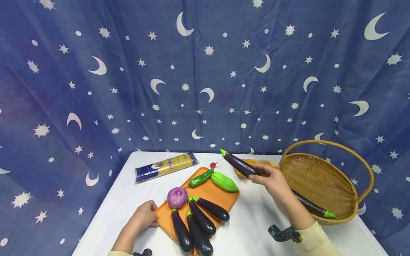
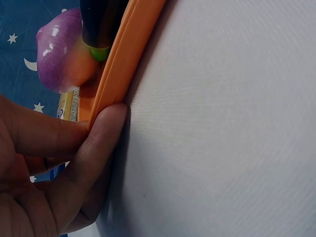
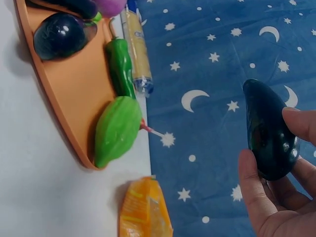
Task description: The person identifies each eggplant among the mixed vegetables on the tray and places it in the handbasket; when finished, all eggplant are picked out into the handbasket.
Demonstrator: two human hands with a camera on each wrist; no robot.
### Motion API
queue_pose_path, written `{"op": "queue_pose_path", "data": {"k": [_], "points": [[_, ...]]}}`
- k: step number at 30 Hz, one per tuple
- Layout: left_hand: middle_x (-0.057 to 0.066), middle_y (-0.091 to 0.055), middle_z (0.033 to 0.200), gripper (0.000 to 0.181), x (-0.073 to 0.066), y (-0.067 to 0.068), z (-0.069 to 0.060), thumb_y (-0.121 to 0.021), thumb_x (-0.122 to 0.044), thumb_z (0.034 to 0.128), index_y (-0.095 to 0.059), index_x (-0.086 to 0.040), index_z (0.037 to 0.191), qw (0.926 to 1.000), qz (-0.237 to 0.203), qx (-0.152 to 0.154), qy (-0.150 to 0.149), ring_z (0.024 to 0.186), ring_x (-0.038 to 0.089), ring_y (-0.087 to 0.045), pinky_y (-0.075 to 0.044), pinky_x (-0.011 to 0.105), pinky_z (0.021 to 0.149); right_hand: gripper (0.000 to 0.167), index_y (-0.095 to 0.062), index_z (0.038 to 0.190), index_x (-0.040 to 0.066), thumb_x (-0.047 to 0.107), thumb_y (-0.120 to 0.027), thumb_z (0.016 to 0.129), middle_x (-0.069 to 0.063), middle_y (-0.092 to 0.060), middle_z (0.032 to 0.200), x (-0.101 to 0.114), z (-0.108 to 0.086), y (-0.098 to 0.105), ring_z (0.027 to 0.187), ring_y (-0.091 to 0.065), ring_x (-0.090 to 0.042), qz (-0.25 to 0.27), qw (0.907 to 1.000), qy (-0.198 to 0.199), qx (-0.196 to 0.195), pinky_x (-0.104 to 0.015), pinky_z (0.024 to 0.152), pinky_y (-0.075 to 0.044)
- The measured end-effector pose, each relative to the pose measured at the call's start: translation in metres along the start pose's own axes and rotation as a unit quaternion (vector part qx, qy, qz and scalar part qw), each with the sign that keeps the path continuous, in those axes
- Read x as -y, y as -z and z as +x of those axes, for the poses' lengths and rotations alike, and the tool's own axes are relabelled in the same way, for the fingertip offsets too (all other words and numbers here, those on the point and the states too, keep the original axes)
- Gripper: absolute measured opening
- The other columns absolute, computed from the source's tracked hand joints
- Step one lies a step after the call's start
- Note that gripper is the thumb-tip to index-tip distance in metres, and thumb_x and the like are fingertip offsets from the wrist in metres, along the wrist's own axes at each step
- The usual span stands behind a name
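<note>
My right hand (image 1: 272, 182) holds an eggplant (image 1: 237, 164) in the air by its rounded end, its green cap pointing to the far left. In the right wrist view the thumb and fingers grip the dark body of this eggplant (image 3: 269, 131). At the near left, my left hand (image 1: 143, 217) pinches the rim of an orange tray (image 1: 221, 193); the left wrist view shows thumb and finger on that rim (image 2: 123, 59). On the tray lie several eggplants (image 1: 200, 217), a purple onion (image 1: 177, 197), a green pepper (image 1: 201, 178) and a light green ridged vegetable (image 1: 225, 182).
A wicker basket (image 1: 315, 167) with a tall handle stands at the right, one eggplant (image 1: 312, 204) inside. Behind the tray lies a blue and yellow pasta packet (image 1: 167, 166). A yellow packet (image 3: 145, 210) is partly hidden behind my right hand in the head view. A red lollipop-like thing (image 1: 213, 165) sits near the pepper.
</note>
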State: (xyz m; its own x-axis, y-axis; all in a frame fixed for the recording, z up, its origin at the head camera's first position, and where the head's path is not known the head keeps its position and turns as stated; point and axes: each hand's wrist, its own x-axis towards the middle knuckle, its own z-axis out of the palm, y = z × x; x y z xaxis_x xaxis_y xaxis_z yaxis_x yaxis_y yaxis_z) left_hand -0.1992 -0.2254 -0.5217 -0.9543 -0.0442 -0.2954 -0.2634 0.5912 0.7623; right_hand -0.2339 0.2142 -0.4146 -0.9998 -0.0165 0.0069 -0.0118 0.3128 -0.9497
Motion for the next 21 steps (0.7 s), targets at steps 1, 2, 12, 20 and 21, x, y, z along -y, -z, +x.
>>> {"op": "queue_pose_path", "data": {"k": [1,2,12,20,21], "points": [[0.012,-0.054,0.078,0.022,0.000,0.000,0.000,-0.064,0.014,0.0764,-0.057,0.002,0.093,1.0000,0.000,0.001,-0.001,0.059,0.018,-0.061,-0.060,0.029,0.055,0.057,-0.059,0.136,0.002,0.016,-0.080,0.084,-0.018,-0.058,0.136,0.000,-0.001,0.002,0.119,-0.058,-0.025,0.003,1.0000,-0.003,-0.001,-0.023,0.091,-0.052],[0.012,-0.054,0.078,0.022,0.000,0.000,0.000,-0.064,0.014,0.0762,-0.056,0.002,0.093,1.0000,-0.001,0.002,-0.001,0.059,0.019,-0.061,-0.060,0.030,0.055,0.058,-0.058,0.137,0.001,0.015,-0.079,0.085,-0.019,-0.057,0.137,0.000,-0.001,0.004,0.120,-0.057,-0.026,0.005,1.0000,-0.003,0.000,-0.023,0.090,-0.052],[0.012,-0.054,0.078,0.022,0.001,0.000,0.001,-0.064,0.014,0.0762,-0.056,0.003,0.093,1.0000,0.001,0.005,0.000,0.059,0.018,-0.062,-0.060,0.029,0.055,0.061,-0.057,0.138,0.003,0.021,-0.080,0.086,-0.019,-0.055,0.138,0.001,-0.002,0.019,0.119,-0.054,-0.030,-0.006,0.9999,-0.006,-0.010,-0.026,0.087,-0.053],[0.012,-0.054,0.079,0.021,-0.003,0.000,0.000,-0.063,0.014,0.0770,-0.056,0.002,0.093,0.9999,0.007,0.009,0.010,0.059,0.019,-0.062,-0.060,0.029,0.055,0.060,-0.057,0.139,0.005,0.023,-0.080,0.086,-0.020,-0.059,0.130,0.000,-0.005,0.033,0.098,-0.058,-0.026,-0.010,0.9998,-0.006,-0.018,-0.030,0.071,-0.054],[0.012,-0.054,0.079,0.021,-0.003,0.000,0.000,-0.063,0.013,0.0773,-0.056,0.002,0.093,0.9998,0.007,0.010,0.012,0.060,0.019,-0.062,-0.060,0.029,0.056,0.060,-0.057,0.139,0.005,0.022,-0.079,0.086,-0.020,-0.059,0.130,0.000,-0.006,0.035,0.099,-0.059,-0.025,-0.008,0.9998,-0.005,-0.018,-0.031,0.073,-0.056]]}}
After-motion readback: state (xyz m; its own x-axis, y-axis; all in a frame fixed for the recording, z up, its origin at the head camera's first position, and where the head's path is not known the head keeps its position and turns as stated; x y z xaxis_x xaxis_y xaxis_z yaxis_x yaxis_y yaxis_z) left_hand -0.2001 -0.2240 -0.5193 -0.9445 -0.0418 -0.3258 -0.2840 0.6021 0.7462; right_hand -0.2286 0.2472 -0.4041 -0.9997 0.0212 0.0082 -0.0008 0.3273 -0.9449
